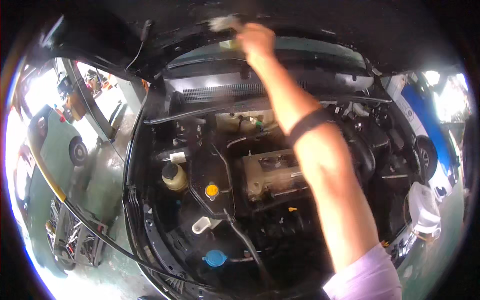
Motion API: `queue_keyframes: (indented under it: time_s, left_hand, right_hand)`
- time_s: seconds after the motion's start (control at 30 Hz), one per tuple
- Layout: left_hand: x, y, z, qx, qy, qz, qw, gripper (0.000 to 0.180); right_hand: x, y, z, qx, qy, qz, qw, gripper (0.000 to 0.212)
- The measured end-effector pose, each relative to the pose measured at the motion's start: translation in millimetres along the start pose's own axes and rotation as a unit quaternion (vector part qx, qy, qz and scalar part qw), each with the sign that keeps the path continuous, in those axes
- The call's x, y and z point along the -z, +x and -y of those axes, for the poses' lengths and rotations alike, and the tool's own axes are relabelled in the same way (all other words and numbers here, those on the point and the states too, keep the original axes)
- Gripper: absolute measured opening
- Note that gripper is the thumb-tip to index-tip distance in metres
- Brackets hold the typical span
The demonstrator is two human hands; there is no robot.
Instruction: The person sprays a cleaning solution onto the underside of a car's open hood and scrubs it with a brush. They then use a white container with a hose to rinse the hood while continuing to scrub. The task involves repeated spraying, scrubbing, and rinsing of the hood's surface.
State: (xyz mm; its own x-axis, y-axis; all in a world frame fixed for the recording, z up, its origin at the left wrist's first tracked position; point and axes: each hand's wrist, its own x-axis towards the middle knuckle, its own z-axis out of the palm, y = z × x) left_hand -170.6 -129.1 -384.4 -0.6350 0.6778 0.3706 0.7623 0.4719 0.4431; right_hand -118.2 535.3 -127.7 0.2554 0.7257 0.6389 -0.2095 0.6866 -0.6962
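Note:
My right arm, with a dark band round it, reaches from the lower right across the engine bay. At the top, under the raised black hood (320, 25), my right hand (256, 40) is closed round what looks like a brush (223, 23) with pale bristles, blurred by motion. The bristles point left, close to the hood's underside; I cannot tell whether they touch it. Below the hand lie the windshield (325, 50) and the slotted cowl (220, 92). My left hand is out of view.
The engine (270, 172) fills the middle, with a yellow cap (212, 191), a blue cap (215, 258) and a black-capped reservoir (173, 176). A hose (95, 227) crosses at left, near a tool cart (75, 232). A translucent white container (423, 207) stands at right. Other cars flank the bay.

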Motion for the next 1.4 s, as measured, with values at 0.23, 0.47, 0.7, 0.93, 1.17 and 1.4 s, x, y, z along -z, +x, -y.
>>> queue_keyframes:
  time_s: [0.23, 0.47, 0.7, 0.93, 1.17, 1.4]
  left_hand:
    - [0.1, -1.3, -3.5, 0.011, -0.030, -0.001, 0.999, 0.074]
    - [2.8, 1.3, -0.2, 0.003, -0.028, -0.005, 1.000, 0.075]
    - [5.9, -3.6, -1.4, 0.055, -0.038, 0.015, 0.998, 0.075]
    - [5.1, -0.4, -3.5, 0.037, -0.039, 0.010, 0.999, 0.074]
    - [4.9, -1.1, -0.3, 0.042, -0.050, 0.000, 0.998, 0.074]
    - [11.8, -3.4, -3.1, 0.061, -0.040, 0.030, 0.997, 0.078]
  right_hand:
    - [89.1, 15.2, 43.5, -0.074, 0.079, -0.202, 0.973, 0.014]
    - [-105.4, -41.0, 0.4, 0.115, -0.142, 0.025, 0.983, 0.013]
    - [38.6, 5.8, 32.3, 0.085, 0.065, -0.072, 0.992, 0.025]
    - [-91.9, -45.1, 20.0, 0.125, -0.097, -0.039, 0.987, 0.015]
    - [4.4, -34.6, 78.0, 0.024, 0.154, -0.028, 0.987, 0.023]
    - [-84.8, -49.5, 72.8, 0.036, 0.190, 0.032, 0.981, 0.026]
